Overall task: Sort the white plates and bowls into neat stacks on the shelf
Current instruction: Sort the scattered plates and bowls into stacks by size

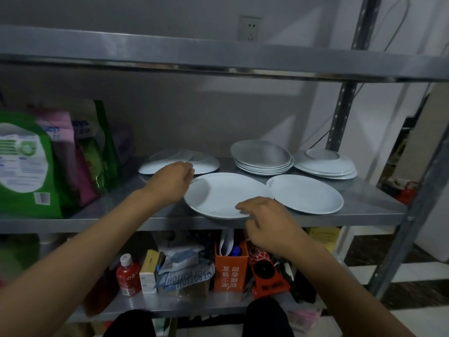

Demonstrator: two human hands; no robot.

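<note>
A large white plate (223,193) lies at the front of the steel shelf (364,210), overhanging its edge a little. My left hand (171,181) grips its far left rim. My right hand (264,215) pinches its near right rim. A second single plate (306,193) lies flat to the right, touching it. Behind stand a stack of several plates (263,155) and a lower stack (326,164) with a small dish on top. Back left, plates (179,161) lie overlapped, partly hidden by my left hand.
Green and pink bags (36,161) fill the shelf's left end. The upper shelf (218,54) hangs low overhead. The lower shelf holds an orange box (229,271), a red bottle (127,273) and clutter. A steel upright (340,113) stands at the right.
</note>
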